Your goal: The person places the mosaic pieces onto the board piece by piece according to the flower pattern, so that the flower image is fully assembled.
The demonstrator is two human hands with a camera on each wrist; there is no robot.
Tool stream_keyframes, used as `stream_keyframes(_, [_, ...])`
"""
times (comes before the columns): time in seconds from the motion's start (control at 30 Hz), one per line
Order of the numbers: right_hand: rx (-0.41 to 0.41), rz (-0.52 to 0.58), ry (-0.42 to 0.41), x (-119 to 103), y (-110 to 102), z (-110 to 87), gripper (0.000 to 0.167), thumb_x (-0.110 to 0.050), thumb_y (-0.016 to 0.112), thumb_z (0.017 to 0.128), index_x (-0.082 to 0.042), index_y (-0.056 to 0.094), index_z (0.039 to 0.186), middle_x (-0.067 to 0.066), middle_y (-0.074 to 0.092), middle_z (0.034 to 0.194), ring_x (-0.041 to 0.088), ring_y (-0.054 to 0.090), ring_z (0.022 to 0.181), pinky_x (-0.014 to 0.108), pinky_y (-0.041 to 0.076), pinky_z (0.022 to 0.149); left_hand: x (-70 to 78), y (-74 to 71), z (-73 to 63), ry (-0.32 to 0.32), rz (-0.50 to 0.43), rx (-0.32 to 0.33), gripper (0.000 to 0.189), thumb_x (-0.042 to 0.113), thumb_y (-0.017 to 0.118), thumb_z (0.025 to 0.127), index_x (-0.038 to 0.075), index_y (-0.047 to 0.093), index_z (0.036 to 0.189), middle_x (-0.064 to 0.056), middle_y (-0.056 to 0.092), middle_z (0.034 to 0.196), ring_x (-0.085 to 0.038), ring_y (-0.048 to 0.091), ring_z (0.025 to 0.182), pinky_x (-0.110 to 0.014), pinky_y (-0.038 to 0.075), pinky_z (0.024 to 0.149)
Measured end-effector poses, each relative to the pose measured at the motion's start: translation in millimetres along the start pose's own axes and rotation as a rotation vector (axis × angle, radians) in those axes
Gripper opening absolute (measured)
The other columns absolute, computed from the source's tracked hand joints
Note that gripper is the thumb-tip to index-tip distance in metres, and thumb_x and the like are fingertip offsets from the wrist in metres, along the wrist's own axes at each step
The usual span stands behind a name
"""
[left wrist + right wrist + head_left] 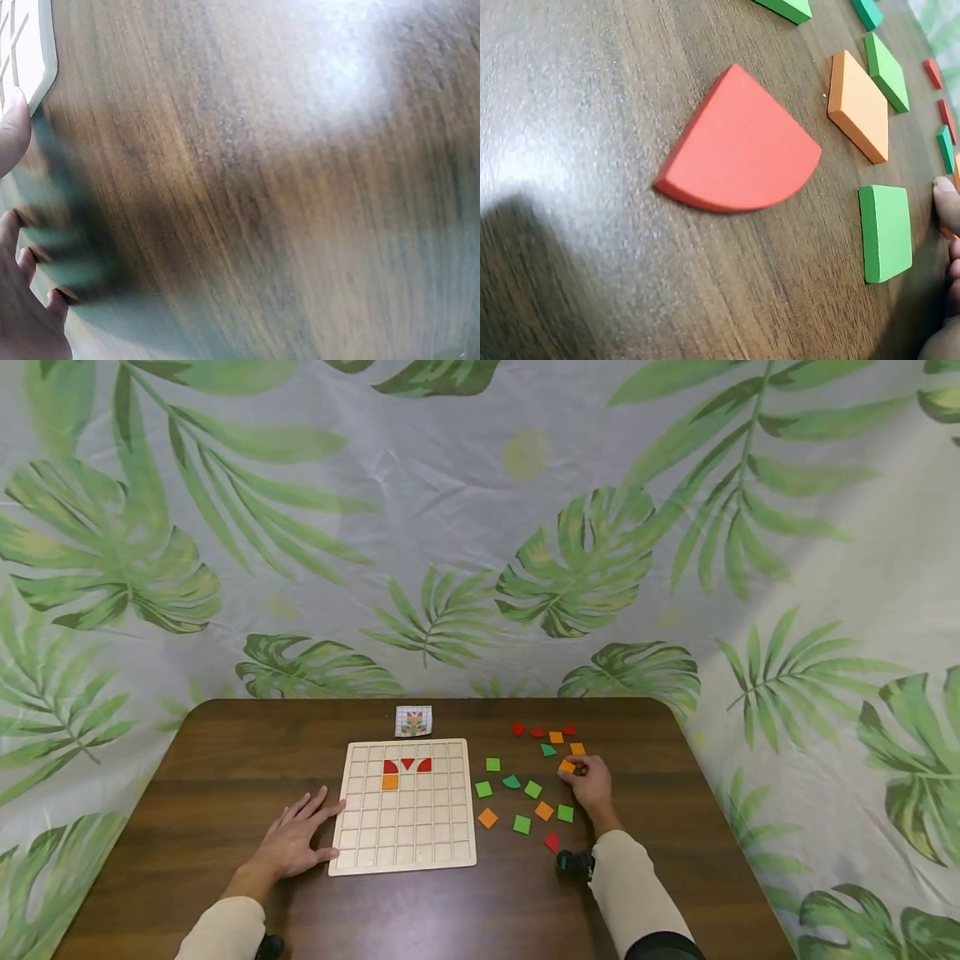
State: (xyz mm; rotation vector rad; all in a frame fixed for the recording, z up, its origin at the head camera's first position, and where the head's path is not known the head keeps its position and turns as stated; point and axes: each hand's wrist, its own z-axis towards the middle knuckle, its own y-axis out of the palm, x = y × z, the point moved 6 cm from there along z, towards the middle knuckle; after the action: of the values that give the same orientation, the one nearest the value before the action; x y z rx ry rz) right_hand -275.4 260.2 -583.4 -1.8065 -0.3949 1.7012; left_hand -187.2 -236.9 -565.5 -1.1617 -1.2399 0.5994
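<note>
A pale wooden grid board (435,843) lies on the table, with two red quarter-circle tiles, a red triangle tile (407,763) and an orange square tile (390,782) in its upper cells. My left hand (294,839) has its fingers spread, thumb and forefinger touching the board's left edge; only part of it shows in the left wrist view. To the right of the board, my right hand (592,783) pinches another orange square tile (566,766) between thumb and fingers. In the right wrist view, the hand is mostly cut off at the right edge.
Loose tiles lie scattered right of the board: several green squares (522,824), orange squares (488,817), green quarter-circles (512,782) and red pieces (519,728). A red quarter-circle (739,146) lies close to the right wrist camera. Behind the board is a small pattern card (413,721).
</note>
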Motion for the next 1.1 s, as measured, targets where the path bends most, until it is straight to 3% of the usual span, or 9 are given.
stream_keyframes(0.23, [-0.003,0.019,0.021,0.6,2.3,1.8,0.029,-0.005,0.074,0.084,0.005,0.064,0.109,0.02,0.052,0.107,0.031,0.045,0.094,0.04,0.037,0.082,1.1,0.7,-0.6,-0.01,-0.005,-0.005,0.073,0.039,0.075,0.078,0.013,0.048,0.141,-0.025,0.031,0.151,-0.05,0.028,0.135,-0.069,0.022,0.104])
stream_keyframes(0.5, [-0.037,0.137,0.085,4.1,2.5,-0.3,0.028,-0.004,0.071,0.086,0.003,0.061,0.111,0.02,0.056,0.114,0.028,0.045,0.095,0.039,0.039,0.083,1.3,-0.2,-1.2,-0.006,-0.004,-0.002,0.073,0.038,0.075,0.078,0.012,0.048,0.141,-0.025,0.031,0.151,-0.051,0.028,0.135,-0.069,0.022,0.104])
stream_keyframes(0.67, [-0.047,0.175,0.081,3.3,2.1,-0.5,0.027,-0.002,0.072,0.085,0.004,0.061,0.109,0.019,0.056,0.108,0.027,0.045,0.093,0.037,0.039,0.081,2.1,-6.2,-0.4,0.007,0.001,0.014,0.071,0.036,0.075,0.079,0.012,0.049,0.14,-0.025,0.032,0.151,-0.051,0.029,0.134,-0.07,0.023,0.103])
stream_keyframes(0.87, [-0.022,0.2,0.092,6.5,-1.4,-1.9,0.024,-0.002,0.072,0.085,0.005,0.062,0.105,0.016,0.058,0.102,0.023,0.045,0.089,0.031,0.039,0.079,2.3,-2.8,0.7,0.012,0.0,0.0,0.072,0.037,0.074,0.08,0.012,0.048,0.141,-0.025,0.031,0.151,-0.051,0.029,0.135,-0.07,0.022,0.103])
stream_keyframes(1.1, [0.021,0.203,0.09,8.7,-4.8,-0.9,0.021,-0.007,0.076,0.083,0.003,0.067,0.099,0.011,0.063,0.092,0.017,0.049,0.08,0.019,0.042,0.067,0.1,0.8,1.1,0.006,-0.002,0.012,0.072,0.037,0.074,0.079,0.012,0.047,0.141,-0.025,0.03,0.151,-0.051,0.028,0.135,-0.07,0.022,0.104])
